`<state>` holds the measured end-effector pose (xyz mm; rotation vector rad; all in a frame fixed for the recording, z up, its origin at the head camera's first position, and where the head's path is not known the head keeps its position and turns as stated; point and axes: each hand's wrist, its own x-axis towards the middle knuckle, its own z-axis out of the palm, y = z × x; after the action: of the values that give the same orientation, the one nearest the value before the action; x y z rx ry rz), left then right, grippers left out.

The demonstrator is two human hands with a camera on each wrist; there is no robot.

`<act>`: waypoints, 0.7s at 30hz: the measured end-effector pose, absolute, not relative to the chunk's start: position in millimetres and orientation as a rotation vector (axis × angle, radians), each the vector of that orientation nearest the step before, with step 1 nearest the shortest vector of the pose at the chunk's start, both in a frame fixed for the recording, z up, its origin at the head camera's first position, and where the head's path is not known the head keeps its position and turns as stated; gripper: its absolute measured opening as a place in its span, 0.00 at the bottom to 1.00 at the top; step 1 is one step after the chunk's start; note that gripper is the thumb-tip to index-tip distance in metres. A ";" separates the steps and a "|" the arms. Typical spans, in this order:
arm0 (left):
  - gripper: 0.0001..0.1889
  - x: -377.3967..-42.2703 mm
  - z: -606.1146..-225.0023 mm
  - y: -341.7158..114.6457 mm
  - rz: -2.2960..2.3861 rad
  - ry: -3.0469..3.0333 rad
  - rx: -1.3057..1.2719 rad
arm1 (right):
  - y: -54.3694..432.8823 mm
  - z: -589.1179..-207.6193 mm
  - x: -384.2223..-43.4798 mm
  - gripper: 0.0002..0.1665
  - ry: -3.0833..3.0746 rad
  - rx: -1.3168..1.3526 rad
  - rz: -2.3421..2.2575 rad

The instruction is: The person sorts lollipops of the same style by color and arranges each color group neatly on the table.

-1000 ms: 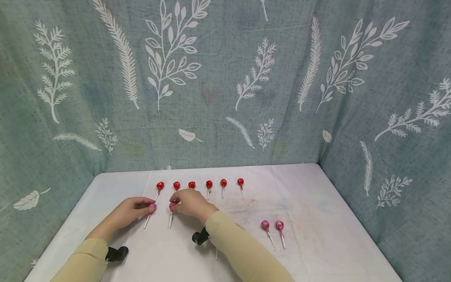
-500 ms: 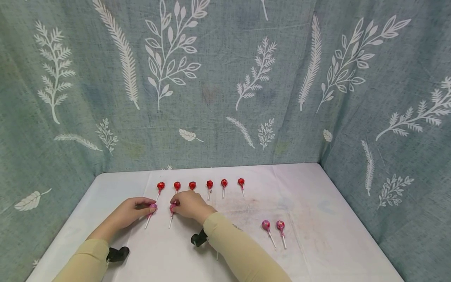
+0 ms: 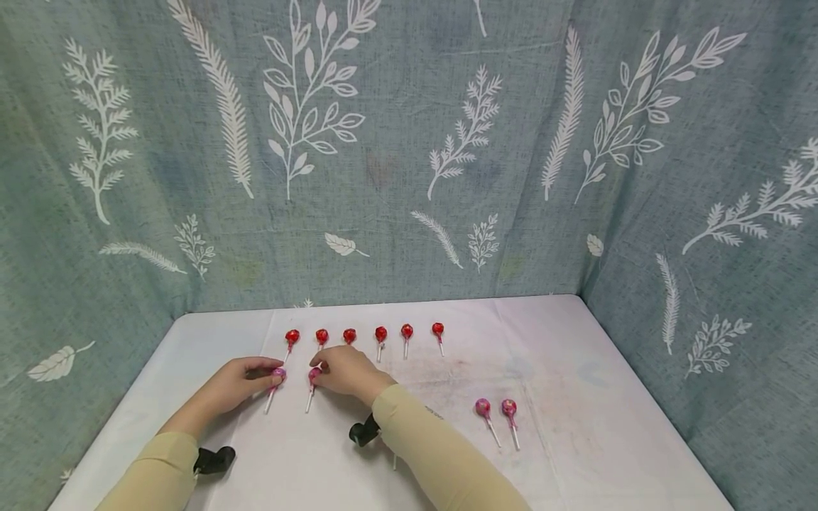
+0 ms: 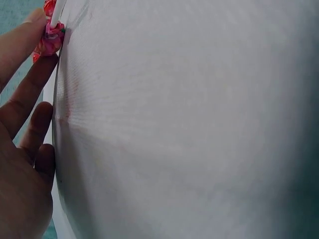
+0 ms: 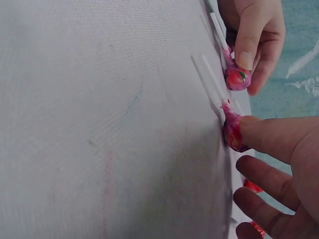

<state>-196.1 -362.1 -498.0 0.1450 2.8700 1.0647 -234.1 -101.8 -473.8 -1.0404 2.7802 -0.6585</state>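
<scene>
Grey-green hangings printed with white leaf sprigs enclose a white-covered table. Across its far part, six red lollipops lie in a row, heads away from the person, the gaps presumably leaving each head separate. On the near side of the row's left end, the left hand pinches a pink lollipop by its head between thumb and forefinger, the other fingers loosely bent; the right hand grips a second pink lollipop likewise, thumb and forefinger closed on the head. Both sticks point toward the person. The head, being the thickest part, probably offers the surest hold and leaves the thin stick free to be turned. The hands are near each other but apart. Two further pink lollipops lie well to the right, just beside one another. A white stick shows beside the right sleeve; its head is hidden
</scene>
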 end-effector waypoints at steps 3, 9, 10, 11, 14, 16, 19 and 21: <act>0.31 -195.1 -497.4 -364.1 1.066 2.876 0.143 | -97.1 -471.7 -233.9 0.17 2.757 -1.052 -0.687; 0.33 -188.7 -490.5 -364.6 1.055 2.879 0.107 | -80.2 -467.9 -233.8 0.18 2.725 -1.071 -0.760; 0.33 -187.3 -488.4 -363.6 1.058 2.882 0.096 | -76.7 -466.8 -234.1 0.18 2.726 -1.081 -0.769; 0.33 -186.0 -486.2 -362.5 1.062 2.887 0.087 | -73.3 -465.5 -234.3 0.18 2.724 -1.090 -0.779; 0.32 -183.1 -479.1 -357.8 1.085 2.893 0.090 | -62.0 -459.3 -234.3 0.19 2.721 -1.109 -0.806; 0.30 -181.0 -474.1 -352.9 1.095 2.898 0.107 | -53.8 -456.0 -234.0 0.20 2.722 -1.114 -0.809; 0.28 -177.5 -467.0 -344.7 1.094 2.927 0.170 | -40.6 -453.3 -234.1 0.20 2.715 -1.131 -0.816; 0.27 -175.9 -463.2 -339.2 1.085 2.949 0.206 | -31.5 -451.5 -233.6 0.20 2.709 -1.139 -0.825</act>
<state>-175.9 -339.2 -463.2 0.2064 2.9490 1.0846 -233.6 -31.5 -451.5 -1.1391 2.7088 -0.8248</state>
